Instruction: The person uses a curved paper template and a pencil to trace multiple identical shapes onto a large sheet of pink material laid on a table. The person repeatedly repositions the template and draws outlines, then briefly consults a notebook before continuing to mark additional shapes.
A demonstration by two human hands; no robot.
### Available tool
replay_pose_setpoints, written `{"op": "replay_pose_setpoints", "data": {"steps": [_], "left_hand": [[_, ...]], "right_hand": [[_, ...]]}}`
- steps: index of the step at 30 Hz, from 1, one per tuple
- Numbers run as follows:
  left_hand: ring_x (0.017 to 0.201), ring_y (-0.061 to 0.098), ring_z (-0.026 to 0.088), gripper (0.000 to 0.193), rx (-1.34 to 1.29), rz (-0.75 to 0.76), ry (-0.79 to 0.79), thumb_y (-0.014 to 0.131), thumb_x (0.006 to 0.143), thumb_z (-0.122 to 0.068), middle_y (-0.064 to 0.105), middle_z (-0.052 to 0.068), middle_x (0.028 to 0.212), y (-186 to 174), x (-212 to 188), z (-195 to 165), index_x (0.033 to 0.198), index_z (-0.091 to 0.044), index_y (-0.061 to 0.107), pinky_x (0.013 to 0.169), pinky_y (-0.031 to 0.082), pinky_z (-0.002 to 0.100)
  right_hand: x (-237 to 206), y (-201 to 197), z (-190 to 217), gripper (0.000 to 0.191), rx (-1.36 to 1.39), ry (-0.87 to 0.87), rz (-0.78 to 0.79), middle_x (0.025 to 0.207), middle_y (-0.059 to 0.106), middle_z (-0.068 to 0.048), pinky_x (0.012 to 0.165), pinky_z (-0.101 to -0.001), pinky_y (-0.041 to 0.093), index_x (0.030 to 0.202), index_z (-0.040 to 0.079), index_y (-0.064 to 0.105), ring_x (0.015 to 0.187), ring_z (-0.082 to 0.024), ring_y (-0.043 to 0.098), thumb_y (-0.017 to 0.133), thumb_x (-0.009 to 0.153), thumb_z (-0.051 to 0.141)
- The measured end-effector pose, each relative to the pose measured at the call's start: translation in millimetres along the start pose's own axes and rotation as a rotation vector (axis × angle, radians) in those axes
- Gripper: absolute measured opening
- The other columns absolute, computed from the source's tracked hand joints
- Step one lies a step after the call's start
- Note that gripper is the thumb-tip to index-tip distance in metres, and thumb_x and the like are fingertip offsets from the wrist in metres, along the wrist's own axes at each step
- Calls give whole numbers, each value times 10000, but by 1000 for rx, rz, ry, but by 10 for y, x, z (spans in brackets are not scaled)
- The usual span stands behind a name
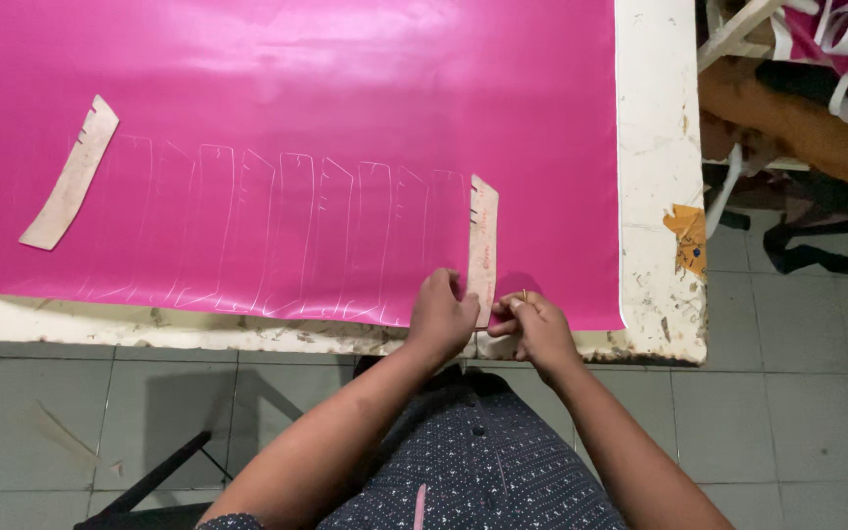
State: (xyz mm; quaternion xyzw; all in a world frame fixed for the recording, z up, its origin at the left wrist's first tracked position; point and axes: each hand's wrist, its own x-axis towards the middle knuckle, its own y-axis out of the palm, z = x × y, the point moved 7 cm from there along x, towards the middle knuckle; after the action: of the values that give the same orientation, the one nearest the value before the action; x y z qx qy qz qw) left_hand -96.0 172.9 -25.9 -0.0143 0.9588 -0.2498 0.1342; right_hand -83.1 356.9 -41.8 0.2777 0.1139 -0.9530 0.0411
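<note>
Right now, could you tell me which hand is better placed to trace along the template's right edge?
Probably the right hand: it pinches a thin marking tool beside the template, while the left hand presses it flat.

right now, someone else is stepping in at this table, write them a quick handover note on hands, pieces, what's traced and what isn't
Left hand: pressing the lower end of the narrow card template flat on the pink sheet.
Right hand: pinched on a thin marking tool at the template's lower right edge; the tool is mostly hidden.
Things: the pink sheet covers the white table. A second, curved template lies loose at the far left.
Done: a row of traced outlines runs from the left up to the template.
Left: the outline under way, and the bare pink strip to its right.
</note>
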Motion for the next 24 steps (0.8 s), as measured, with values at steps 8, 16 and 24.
{"op": "replay_pose_setpoints", "data": {"steps": [8,16,24], "left_hand": [[927,681,347,214,242,69,232,610,934,-120,668,151,1012,131,-120,-492,1105,-97,737,759,540,482],[1172,629,308,394,437,-21,650,538,1081,-59,547,215,1428,-12,270,-632,1461,-135,608,975,595,424],[1572,-43,329,920,536,305,364,826,691,-543,111,117,1691,307,224,-311,1508,-323,465,1220,-116,584]], "right_hand": [[-27,-193,-95,347,187,69,91,967,759,-122,387,-207,356,1149,-20,653,720,-130,716,398,1030,183],[-109,-722,-115,247,415,110,242,764,708,-81,413,-199,414,1078,10,699,536,-106,608,661,946,215],[157,-515,-58,360,-39,-88,-191,807,718,-53,580,-271,542,1126,29,606,657,-135,692,780,836,151]]}}
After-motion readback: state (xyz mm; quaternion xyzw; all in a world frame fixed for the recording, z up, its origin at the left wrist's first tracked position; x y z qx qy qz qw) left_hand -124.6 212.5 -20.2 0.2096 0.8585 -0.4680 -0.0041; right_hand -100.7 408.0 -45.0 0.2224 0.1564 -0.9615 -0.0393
